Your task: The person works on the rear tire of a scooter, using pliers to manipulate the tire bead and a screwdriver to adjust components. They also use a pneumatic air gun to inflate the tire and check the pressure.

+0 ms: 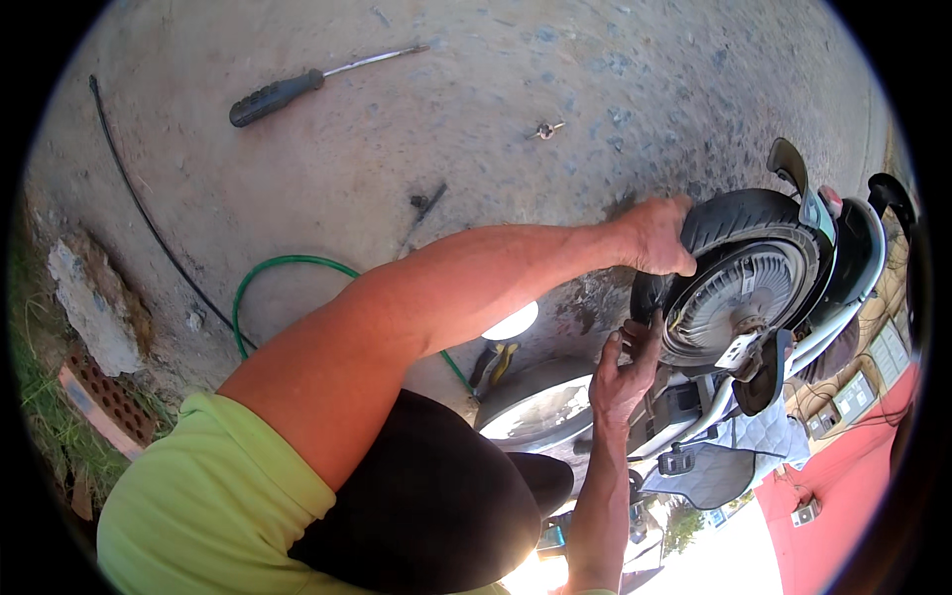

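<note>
From above, the person's left hand [659, 236] reaches across and curls its fingers over the top of a black tyre [739, 213] on a small wheel [744, 293] with a silver finned hub, at the right of the view. The right hand [625, 372] comes up from below, fingers spread and pressed against the wheel's lower left edge, so the wheel sits between the two hands, the left gripping the tread, the right open against the rim. The wheel belongs to a scooter [843, 288] lying on its side on the concrete ground [397, 139]. Well apart, at the upper left, lie a black-handled screwdriver [297, 91] and a thin black cable [149, 223]; a green hose [268, 273] loops behind the left forearm.
</note>
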A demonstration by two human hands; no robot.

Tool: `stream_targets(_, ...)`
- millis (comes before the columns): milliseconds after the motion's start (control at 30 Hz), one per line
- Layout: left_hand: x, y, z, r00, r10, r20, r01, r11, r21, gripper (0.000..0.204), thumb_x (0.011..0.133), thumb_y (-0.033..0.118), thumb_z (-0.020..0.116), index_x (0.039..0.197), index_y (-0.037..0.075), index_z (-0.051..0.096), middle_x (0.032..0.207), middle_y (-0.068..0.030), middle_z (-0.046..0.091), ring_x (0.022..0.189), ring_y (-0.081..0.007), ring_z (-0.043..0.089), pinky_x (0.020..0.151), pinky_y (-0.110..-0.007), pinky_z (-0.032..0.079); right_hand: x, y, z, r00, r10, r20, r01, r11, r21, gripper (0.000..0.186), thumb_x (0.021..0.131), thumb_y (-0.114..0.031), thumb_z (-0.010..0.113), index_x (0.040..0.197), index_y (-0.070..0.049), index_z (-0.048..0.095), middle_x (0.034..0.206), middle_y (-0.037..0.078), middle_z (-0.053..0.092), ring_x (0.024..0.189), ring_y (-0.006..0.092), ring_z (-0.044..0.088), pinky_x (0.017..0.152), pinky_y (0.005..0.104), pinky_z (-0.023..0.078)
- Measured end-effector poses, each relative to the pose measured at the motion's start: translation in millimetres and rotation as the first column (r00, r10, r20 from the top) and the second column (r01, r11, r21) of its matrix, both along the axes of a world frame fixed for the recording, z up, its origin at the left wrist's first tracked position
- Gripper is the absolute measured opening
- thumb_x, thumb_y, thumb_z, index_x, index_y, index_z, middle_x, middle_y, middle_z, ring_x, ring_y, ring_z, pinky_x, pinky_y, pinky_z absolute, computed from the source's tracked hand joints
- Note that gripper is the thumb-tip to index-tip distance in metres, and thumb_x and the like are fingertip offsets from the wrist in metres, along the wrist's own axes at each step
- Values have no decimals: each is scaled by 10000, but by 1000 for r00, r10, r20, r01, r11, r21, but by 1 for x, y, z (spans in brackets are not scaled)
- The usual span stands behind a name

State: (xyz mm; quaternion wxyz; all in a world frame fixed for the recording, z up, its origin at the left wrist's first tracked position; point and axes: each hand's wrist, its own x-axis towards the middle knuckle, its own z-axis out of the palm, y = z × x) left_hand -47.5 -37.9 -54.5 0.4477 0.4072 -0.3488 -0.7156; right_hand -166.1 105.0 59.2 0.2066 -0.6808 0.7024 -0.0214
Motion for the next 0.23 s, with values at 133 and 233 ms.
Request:
stream_targets(133,6,0,5,999,-40,-7,40,999,9,591,623,197,801,1128,-49,617,979,-259,704,961,-381,696,836,-398,544,-2,-2,4,996,28,-83,-25,999,34,666,886,-22,606,1516,1,392,1091,148,670,931,243,658,804,375,531)
stream_targets(233,6,0,5,999,-17,-51,19,999,47,585,627,200,799,1135,-30,622,994,-258,704,965,-383,694,846,-404,541,-6,-4,5,995,29,-92,-23,997,68,682,880,-14,609,1525,-7,386,1108,153,674,946,248,662,810,380,539)
